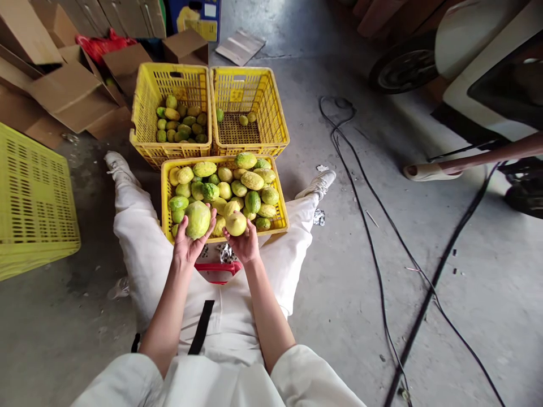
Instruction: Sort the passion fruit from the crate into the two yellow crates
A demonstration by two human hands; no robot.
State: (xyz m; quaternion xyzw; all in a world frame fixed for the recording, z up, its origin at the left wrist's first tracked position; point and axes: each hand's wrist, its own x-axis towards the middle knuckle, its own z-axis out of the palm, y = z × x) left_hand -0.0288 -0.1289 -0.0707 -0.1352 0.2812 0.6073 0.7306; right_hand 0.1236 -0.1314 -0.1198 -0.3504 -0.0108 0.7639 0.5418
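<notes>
Both hands grasp fruit at the near crate's front rim.
Left hand (189,242) cups a green-yellow fruit (197,219); right hand (245,244) grips a yellow fruit (236,223) over the near crate (165,195); bare concrete floor (360,282) lies at three o'clock.

Both bare forearms reach forward toward twelve o'clock, elbows bent, converging slightly; the left hand (189,240) is cupped palm up, fingers spread and curled around what it grips; the right hand (245,242), at its three o'clock, is likewise palm up, fingers wrapped closed on its load
</notes>
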